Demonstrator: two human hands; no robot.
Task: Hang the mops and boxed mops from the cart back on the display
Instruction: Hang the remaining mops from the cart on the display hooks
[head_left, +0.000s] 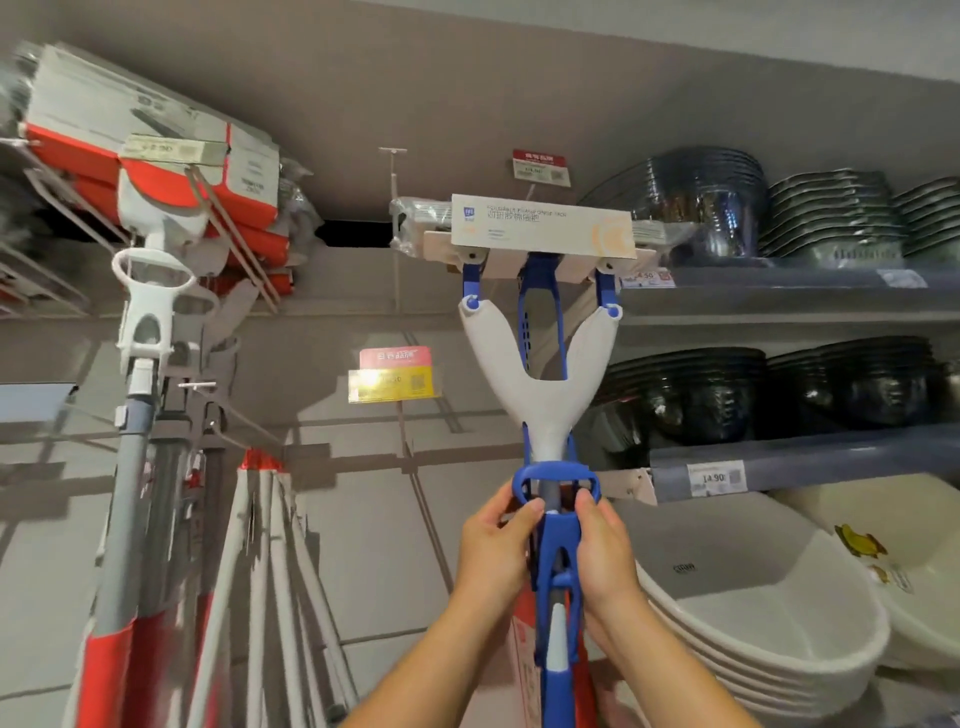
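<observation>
A blue and white sponge mop (537, 364) stands upright in the middle, its head with a white card label raised to the top of the display wall. My left hand (493, 556) and my right hand (605, 551) grip its blue wringer handle (556, 519) from either side. A thin white display hook (393, 171) juts from the wall just left of the mop head. On the left hang a white and grey mop (150, 312) and red and white boxed mops (156, 140). The cart is out of view.
Shelves at right carry stacks of dark glass bowls (831, 218), with white plastic basins (753, 597) below them. Red and white poles (260, 571) lean at lower left. A yellow price tag (395, 382) and a red one (540, 166) hang on the grey wall.
</observation>
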